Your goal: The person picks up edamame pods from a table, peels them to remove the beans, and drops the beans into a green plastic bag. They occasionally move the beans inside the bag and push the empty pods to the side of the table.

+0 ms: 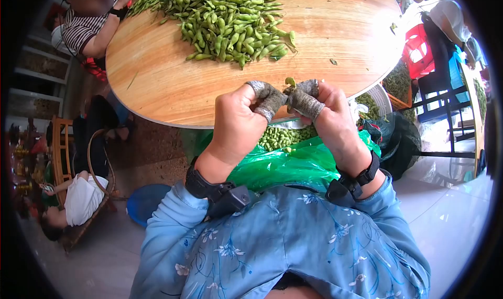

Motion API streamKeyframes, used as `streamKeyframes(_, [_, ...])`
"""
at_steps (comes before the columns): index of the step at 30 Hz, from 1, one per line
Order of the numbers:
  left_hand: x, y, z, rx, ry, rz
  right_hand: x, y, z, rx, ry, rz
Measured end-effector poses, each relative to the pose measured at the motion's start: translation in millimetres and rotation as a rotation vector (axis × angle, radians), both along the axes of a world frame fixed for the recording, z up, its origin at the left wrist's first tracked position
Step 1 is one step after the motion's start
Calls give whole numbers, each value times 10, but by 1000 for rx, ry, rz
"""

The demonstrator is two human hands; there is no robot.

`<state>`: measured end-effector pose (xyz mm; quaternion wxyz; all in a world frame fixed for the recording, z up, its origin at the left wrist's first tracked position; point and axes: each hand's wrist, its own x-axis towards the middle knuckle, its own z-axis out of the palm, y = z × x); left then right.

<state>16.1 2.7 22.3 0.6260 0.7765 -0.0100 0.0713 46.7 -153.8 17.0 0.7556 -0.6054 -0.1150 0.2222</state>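
Observation:
My left hand (237, 122) and my right hand (335, 122) meet just over the near edge of the round wooden table (157, 92). Grey-brown cloth wraps cover the thumb and forefinger of each. Both pinch a small green soybean pod (290, 82); only its upper end shows above the wrapped fingertips. Below the hands, shelled green beans (283, 137) lie in a container, with a green plastic bag (293, 165) spread over my lap side. A large heap of unshelled soybean pods (230, 24) covers the far middle of the table.
Across the table at left, a person in a striped shirt (86, 24) has a hand near the pods. Another person in a white top (86, 197) reclines on a chair at lower left. A blue basin (146, 204) is on the floor; a white basket (381, 101) and red crate (418, 51) stand right.

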Motion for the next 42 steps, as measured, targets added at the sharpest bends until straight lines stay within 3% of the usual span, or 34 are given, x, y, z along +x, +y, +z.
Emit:
streamKeyframes(3, [-15,11,6,34,-33,-54,-26,37,66,-15,25,-93])
streamKeyframes(10, [32,53,34,-406,117,-144,-43,56,88,3,-62,-51])
streamKeyframes(15, [40,-32,-16,-388,3,-113,-54,87,27,73,-52,-66])
streamKeyframes(17, [53,-12,-112,-163,-16,-76,-58,100,22,111,-83,-30])
streamKeyframes(19, [84,-41,-140,-166,-139,-64,-68,103,36,128,-77,-32])
streamKeyframes(22, [67,-4,-69,-359,43,-143,2,23,60,107,-33,-13])
streamKeyframes(25, [-13,105,-71,-227,114,-257,75,-107,58,162,4,22])
streamKeyframes(27, [-25,137,-113,-164,89,-294,118,-214,156,40,65,132])
streamKeyframes(31, [41,120,-33,-100,73,-277,199,-356,121,37,63,318])
streamKeyframes(34, [81,35,25,-104,121,-448,258,-389,60,71,12,481])
streamKeyframes(37, [134,-4,-31,67,-12,-500,297,-426,85,48,82,452])
streamKeyframes(38, [113,-14,-33,71,56,-441,294,-426,97,48,80,450])
streamKeyframes(40, [93,-9,-43,65,42,-378,269,-407,118,-47,-85,197])
streamKeyframes(41, [83,-6,-47,59,29,-314,252,-403,107,-46,-87,198])
streamKeyframes(42, [69,-18,-48,-1,12,-244,225,-400,88,-142,-215,-46])
